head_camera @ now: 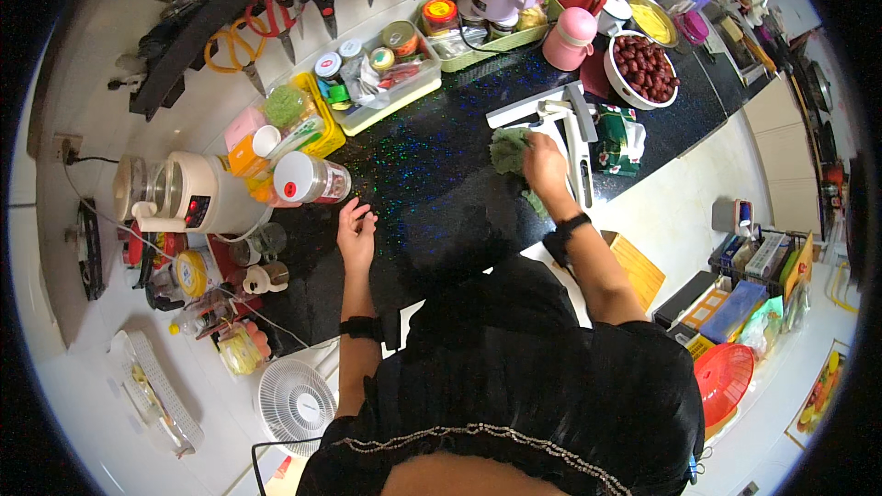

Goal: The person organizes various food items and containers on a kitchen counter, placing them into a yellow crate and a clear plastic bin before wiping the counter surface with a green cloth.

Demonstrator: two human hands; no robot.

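Observation:
My right hand [546, 164] is closed on a green cloth [510, 150] lying on the black speckled countertop [427, 186]. Part of the cloth shows below the hand too. Just behind and to the right of that hand lies a white and grey plastic tool or rack [577, 131], its exact kind unclear. Over the counter's left part my left hand [357, 229] is raised with its fingers loosely bent and nothing in them. Near its fingertips is a clear jar with a white lid [313, 179].
Baskets of jars and packets [386, 76] line the wall, under hanging scissors [238, 48]. A cream electric kettle [200, 193] is at left. A white bowl of red dates [642, 70], a pink flask [570, 38] and a green tissue pack [618, 141] stand at right.

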